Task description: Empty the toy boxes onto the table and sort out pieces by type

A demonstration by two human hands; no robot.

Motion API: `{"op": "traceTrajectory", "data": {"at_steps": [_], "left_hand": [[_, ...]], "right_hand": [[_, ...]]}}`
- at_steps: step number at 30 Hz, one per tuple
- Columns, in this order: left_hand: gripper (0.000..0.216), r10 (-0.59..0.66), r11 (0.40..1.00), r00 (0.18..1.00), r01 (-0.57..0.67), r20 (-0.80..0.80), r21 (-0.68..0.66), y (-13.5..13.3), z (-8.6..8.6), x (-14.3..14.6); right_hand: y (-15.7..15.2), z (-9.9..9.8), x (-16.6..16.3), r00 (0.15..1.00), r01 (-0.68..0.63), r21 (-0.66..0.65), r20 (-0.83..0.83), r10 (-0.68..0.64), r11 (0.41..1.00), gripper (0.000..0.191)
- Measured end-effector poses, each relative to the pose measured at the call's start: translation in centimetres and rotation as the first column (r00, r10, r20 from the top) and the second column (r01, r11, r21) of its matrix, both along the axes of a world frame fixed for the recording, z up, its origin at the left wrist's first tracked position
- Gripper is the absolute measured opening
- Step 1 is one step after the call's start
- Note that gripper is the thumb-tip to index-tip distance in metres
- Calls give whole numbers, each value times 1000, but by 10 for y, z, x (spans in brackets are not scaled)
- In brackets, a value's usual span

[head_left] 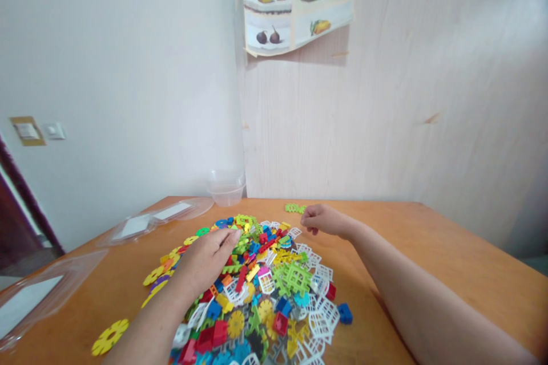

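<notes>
My left hand (209, 254) reaches over the left side of a heap of plastic building pieces (265, 259). It looks loosely stretched, thumb out beside the fingers, with its fingertips partly hidden near some green pieces. At the heap's far right edge, my right hand (319, 220) is closed, fingers curled in. Whatever it may hold is hidden. Just beyond its fingertips, light green lattice pieces (294, 207) lie on the wooden table (428, 251). Larger green lattice squares (297, 278) and white window-like frames (321, 319) sit in the heap between my forearms.
A clear plastic tub (226, 188) stands at the back by the wall. Clear lids with white labels (132, 226) lie along the left table edge. One yellow notched disc (110, 337) sits near the front left; a blue block (345, 313) lies at the heap's right.
</notes>
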State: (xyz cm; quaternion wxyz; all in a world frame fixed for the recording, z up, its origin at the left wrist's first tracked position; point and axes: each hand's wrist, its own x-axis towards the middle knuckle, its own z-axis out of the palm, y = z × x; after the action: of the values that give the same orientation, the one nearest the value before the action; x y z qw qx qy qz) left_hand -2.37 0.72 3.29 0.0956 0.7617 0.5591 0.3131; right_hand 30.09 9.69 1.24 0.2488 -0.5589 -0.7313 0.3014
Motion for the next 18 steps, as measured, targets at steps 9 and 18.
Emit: {"op": "traceTrajectory", "data": {"at_steps": [9,18], "left_hand": [[47,-14,999,1000,14,11,-46,1,-2,-2],[50,-17,998,1000,16,-14,-66,1,-4,0]], "right_hand": [[-41,40,-26,833,-460,-250,211,511,852,30],[-61,53,-46,766,-455,-224,395,507,862,41]]}}
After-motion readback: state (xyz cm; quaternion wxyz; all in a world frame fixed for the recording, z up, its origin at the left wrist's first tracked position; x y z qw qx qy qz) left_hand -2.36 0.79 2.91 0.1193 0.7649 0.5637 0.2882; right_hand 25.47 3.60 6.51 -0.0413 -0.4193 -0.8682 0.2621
